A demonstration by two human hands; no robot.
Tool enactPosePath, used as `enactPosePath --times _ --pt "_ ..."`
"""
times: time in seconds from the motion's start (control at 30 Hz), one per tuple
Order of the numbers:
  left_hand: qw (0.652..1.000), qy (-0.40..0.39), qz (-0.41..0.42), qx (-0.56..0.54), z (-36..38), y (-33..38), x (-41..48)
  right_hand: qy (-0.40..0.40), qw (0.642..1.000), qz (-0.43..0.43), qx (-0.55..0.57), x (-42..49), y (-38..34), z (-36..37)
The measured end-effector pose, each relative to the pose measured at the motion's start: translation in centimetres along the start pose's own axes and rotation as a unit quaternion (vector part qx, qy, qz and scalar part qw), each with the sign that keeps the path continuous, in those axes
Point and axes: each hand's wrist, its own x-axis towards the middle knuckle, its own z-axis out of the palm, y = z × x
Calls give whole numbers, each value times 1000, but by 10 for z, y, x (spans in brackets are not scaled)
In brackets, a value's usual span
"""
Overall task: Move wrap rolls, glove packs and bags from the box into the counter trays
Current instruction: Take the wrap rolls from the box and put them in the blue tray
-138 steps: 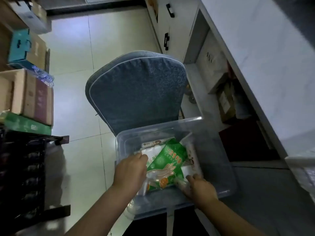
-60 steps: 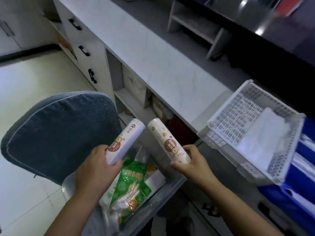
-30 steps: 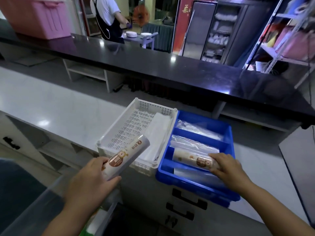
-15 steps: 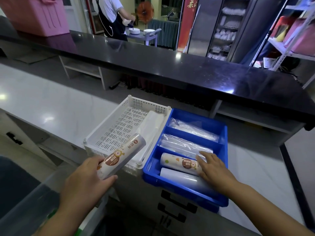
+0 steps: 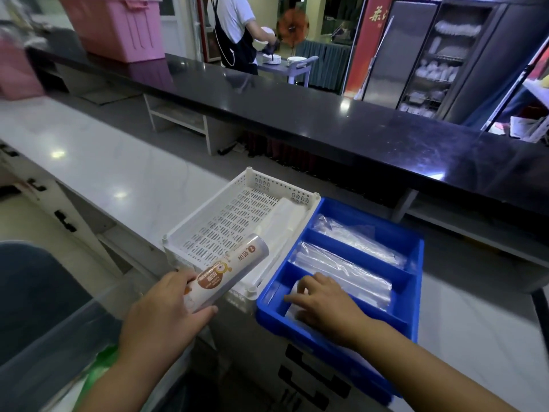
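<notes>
Placed wrap roll (image 5: 293,288): half a second ago it lay in plain view in the near compartment of the blue tray (image 5: 417,278). The right hand (image 5: 323,301) has since slid leftward over it, so only a white sliver shows.
Right fingers: spread and laid on top of that roll, pressing or nudging; not wrapped round it as far as shows.
Held wrap roll (image 5: 228,275): still in the left hand (image 5: 166,316), fingers clamped round its lower end, tilted above the near corner of the white tray (image 5: 279,185).
Meaning for the task: one roll looks delivered and the other probably goes in next. The clear box (image 5: 59,337) still holds at least a green pack (image 5: 98,361).
Neighbours: clear bags (image 5: 344,272) fill the middle compartment and a white folded stack (image 5: 285,218) lies in the white tray. Both trays sit side by side on the desk (image 5: 118,179).
Hidden: most of the roll under the right hand, and whether it lies flat. The box's contents are blurred and cut off at the lower left.
</notes>
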Motion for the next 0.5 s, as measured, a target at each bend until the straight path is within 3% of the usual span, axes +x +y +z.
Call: enactPosePath --times 0.17,0.3,0.4,0.5 --pt "1000 6 -12 6 9 2 -2 2 1000 -18 0 19 4 8" --pt "1000 -5 -4 2 20 7 0 49 994 20 93 13 6 -8" --pt "1000 -16 5 0 29 7 4 94 955 90 267 -7 10 -32" --pt "1000 -21 15 0 38 11 10 207 897 146 362 -39 15 -37"
